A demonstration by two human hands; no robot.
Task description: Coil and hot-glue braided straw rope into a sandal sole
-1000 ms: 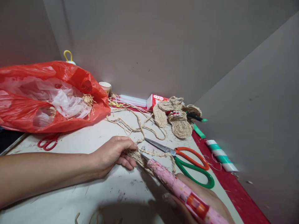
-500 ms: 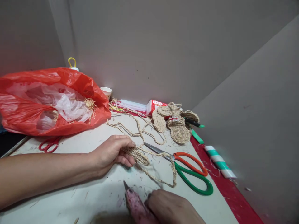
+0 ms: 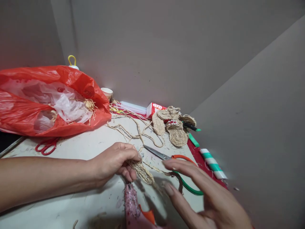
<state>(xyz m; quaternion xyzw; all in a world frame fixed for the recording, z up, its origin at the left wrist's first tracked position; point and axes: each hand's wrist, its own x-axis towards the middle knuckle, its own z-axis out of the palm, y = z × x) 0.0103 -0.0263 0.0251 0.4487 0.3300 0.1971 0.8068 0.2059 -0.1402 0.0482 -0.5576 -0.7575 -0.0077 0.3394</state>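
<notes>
In my left hand (image 3: pixel 119 160) is a small coiled piece of braided straw cord (image 3: pixel 143 171), pinched between thumb and fingers. A loose length of the cord loops out to the right. My right hand (image 3: pixel 205 194) has its thumb and fingers apart over that loop, with nothing seen between them. Below my left hand a pink glue gun (image 3: pixel 132 203) with an orange trigger points up, its tip just under the fingers. Scissors (image 3: pixel 158 153) with orange and green handles lie partly behind my right hand.
On the left sits a red plastic bag (image 3: pixel 54 124) with white bags and straw inside, beside small red scissors (image 3: pixel 46 146). Woven straw pieces (image 3: pixel 177 135), a red tissue pack (image 3: pixel 154 108), a paper cup (image 3: pixel 107 92) and a green-striped roll (image 3: pixel 213 163) stand further back.
My right hand has moved up and right and opened, away from beside the glue gun. The glue gun now stands more upright, nearer my left hand. The view has shifted slightly.
</notes>
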